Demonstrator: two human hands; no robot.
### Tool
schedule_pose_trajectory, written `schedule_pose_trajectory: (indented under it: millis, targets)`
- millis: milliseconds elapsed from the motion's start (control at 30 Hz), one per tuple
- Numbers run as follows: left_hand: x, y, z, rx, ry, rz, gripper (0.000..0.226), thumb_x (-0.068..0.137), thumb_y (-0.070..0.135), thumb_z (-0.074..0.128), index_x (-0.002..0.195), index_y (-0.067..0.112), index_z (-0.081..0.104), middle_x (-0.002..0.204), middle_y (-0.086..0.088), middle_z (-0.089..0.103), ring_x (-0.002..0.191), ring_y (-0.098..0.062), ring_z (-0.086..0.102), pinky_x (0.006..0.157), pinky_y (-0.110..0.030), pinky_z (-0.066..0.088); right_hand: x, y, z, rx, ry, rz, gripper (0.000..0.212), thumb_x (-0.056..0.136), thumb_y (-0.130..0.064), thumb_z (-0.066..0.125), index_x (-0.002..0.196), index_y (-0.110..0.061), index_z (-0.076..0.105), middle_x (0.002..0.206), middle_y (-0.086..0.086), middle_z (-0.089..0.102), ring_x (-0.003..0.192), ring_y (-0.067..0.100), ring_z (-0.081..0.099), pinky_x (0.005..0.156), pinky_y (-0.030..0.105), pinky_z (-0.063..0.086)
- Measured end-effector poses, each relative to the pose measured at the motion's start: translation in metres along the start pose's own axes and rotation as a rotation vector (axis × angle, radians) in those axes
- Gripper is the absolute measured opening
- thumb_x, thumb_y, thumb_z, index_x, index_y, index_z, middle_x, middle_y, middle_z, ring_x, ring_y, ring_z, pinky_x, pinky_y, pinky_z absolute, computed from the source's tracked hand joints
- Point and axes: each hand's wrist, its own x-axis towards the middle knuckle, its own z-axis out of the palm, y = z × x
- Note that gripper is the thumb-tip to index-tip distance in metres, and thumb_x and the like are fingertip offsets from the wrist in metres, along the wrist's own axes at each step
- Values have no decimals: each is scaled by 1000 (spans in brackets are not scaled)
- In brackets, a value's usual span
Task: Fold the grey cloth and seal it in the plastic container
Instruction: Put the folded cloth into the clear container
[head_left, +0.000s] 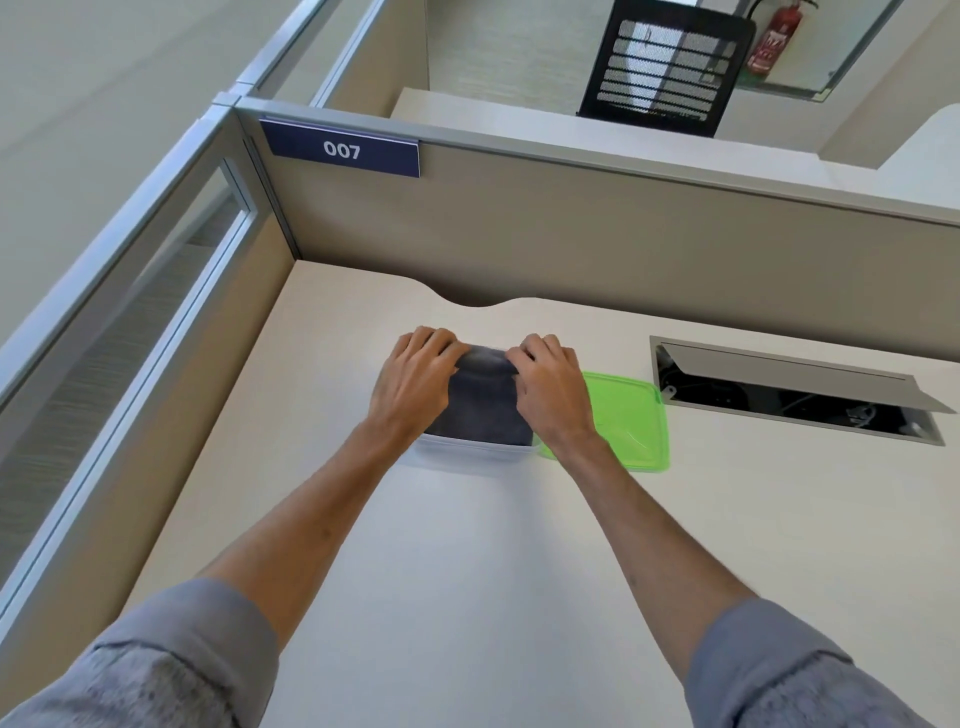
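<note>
Grey cloth (480, 400): folded, lying inside clear plastic container (475, 448) on counter (467, 545), left hand (413, 382) and right hand (550, 387) grips clenched on its far edge; green lid (631, 421) beside, not yet fitted

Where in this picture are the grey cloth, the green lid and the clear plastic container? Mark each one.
grey cloth (480, 402): head view, middle of its folded top.
green lid (631, 415): head view, centre of its flat face.
plastic container (475, 448): head view, near rim.
</note>
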Motion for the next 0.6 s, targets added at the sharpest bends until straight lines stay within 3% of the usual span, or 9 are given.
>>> schedule_pose_trajectory:
  millis: [167, 367, 500, 600]
  targets:
    - [-12, 3, 14, 2, -161, -37, 36, 98, 14, 78, 134, 13, 76, 140, -8, 75, 131, -32, 68, 113, -42, 53, -9, 3, 18, -77, -105, -74, 39, 88, 2, 65, 120, -17, 77, 122, 4, 68, 119, 31, 60, 99, 40, 46]
    - [-11, -1, 17, -11, -150, -18, 48, 100, 13, 76, 147, 5, 69, 158, -13, 65, 151, -33, 58, 130, -45, 42, -10, 1, 21, -113, -115, -86, 53, 87, -3, 63, 139, -11, 67, 135, 5, 65, 128, 30, 59, 111, 42, 42]
    - [-10, -1, 14, -89, -125, -49, 48, 104, 17, 68, 151, 7, 65, 158, -12, 65, 151, -32, 58, 130, -45, 40, -15, 5, 18, -81, -141, -108, 56, 93, -7, 58, 149, -12, 61, 144, 5, 62, 137, 29, 55, 120, 43, 37]
    - [-10, 1, 11, -125, -92, -77, 46, 106, 19, 63, 150, 8, 66, 157, -12, 66, 150, -32, 59, 129, -46, 42, -19, 10, 14, 41, -60, -72, 55, 98, -6, 56, 152, -12, 61, 149, 4, 63, 141, 27, 56, 123, 44, 38]
